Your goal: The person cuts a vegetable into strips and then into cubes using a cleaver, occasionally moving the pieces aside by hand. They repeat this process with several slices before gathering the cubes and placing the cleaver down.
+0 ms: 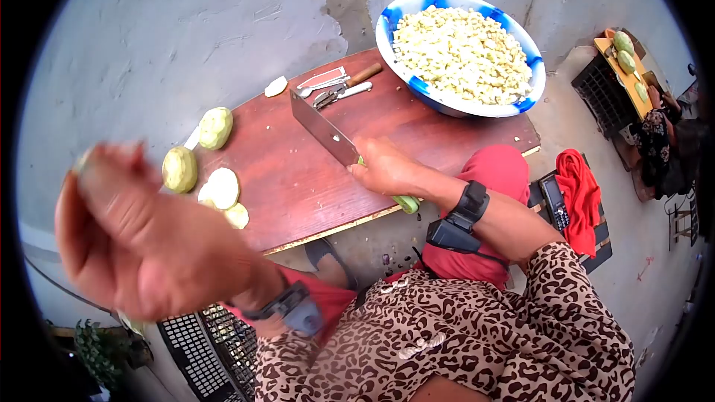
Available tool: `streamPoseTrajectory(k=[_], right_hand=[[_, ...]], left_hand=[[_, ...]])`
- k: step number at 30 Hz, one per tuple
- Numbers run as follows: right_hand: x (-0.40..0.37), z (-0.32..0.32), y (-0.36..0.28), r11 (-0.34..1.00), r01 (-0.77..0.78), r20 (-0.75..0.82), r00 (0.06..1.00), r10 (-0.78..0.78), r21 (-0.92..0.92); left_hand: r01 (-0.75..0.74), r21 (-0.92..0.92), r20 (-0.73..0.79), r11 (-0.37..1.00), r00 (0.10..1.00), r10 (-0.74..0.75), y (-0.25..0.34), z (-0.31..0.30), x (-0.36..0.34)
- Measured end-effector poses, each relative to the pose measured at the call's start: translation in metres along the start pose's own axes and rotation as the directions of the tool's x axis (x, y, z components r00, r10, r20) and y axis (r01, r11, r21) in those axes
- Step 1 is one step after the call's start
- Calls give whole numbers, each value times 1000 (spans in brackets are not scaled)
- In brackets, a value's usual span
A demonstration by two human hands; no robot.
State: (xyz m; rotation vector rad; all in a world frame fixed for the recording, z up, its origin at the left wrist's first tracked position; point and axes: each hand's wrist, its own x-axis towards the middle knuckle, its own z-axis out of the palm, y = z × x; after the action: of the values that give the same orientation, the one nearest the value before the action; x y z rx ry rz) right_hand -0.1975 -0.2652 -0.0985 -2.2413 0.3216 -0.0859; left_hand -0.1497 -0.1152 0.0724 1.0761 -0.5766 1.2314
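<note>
My right hand (391, 167) grips a cleaver (325, 128) by its green handle, the broad blade tilted over the reddish-brown table (294, 197). A small pale bit sticks to the blade. Raised close to the camera on the left is my left hand (149, 231), its fingers curled toward the thumb and the tips blurred. Whether anything is in them I cannot make out. Behind that hand, two peeled pale-green fruits (216, 128) sit at the table's left end, with cut white-fleshed pieces (223, 187) in front of them.
A blue-and-white basin (535, 67) full of diced pale pieces stands at the back right. Small knives or peelers (350, 89) lie near the wall beside a white slice (275, 87). At right are a red cloth (579, 197), a phone (555, 201) and another person (663, 134) beyond.
</note>
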Motion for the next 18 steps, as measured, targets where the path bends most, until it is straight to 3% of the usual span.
streamPoseTrajectory(k=[1, 2, 3, 4, 6, 8, 9, 12, 14, 18], right_hand=[[-2, 1, -3, 1000, -3, -4, 1000, 3, 8], [-3, 4, -2, 999, 42, -10, 999, -41, 16], [-2, 10, 3, 996, 87, -16, 996, -86, 22], [1, 17, 11, 991, 130, -19, 991, -129, 27], [11, 26, 28, 975, 222, -44, 974, -221, 32], [11, 33, 40, 954, 294, -81, 954, -289, 58], [-2, 15, 21, 970, 240, 13, 971, -240, 29], [-10, 2, 10, 992, 80, 99, 993, -69, -102], [-9, 4, 16, 989, 135, 15, 991, -135, -61], [-12, -24, 11, 974, 227, -78, 971, -225, 24]], left_hand=[[69, -138, 243, 988, 970, -34, 0, 16, -26], [-116, -101, 654, 988, 741, 153, -18, 30, -41], [-76, -34, 872, 996, 486, 67, -22, 49, -61], [-147, -63, 931, 987, 348, 111, -43, 55, -90], [-163, -33, 980, 986, 189, 64, -55, 45, -109], [-96, 4, 975, 995, 222, 18, -74, 24, -119], [-58, 31, 971, 998, 237, -16, -83, 9, -120], [-46, 167, 955, 985, 256, -150, -109, -32, -110], [-54, 262, 926, 963, 294, -236, -129, -62, -101], [-145, 462, 873, 875, 249, -419, -180, -126, -78]])
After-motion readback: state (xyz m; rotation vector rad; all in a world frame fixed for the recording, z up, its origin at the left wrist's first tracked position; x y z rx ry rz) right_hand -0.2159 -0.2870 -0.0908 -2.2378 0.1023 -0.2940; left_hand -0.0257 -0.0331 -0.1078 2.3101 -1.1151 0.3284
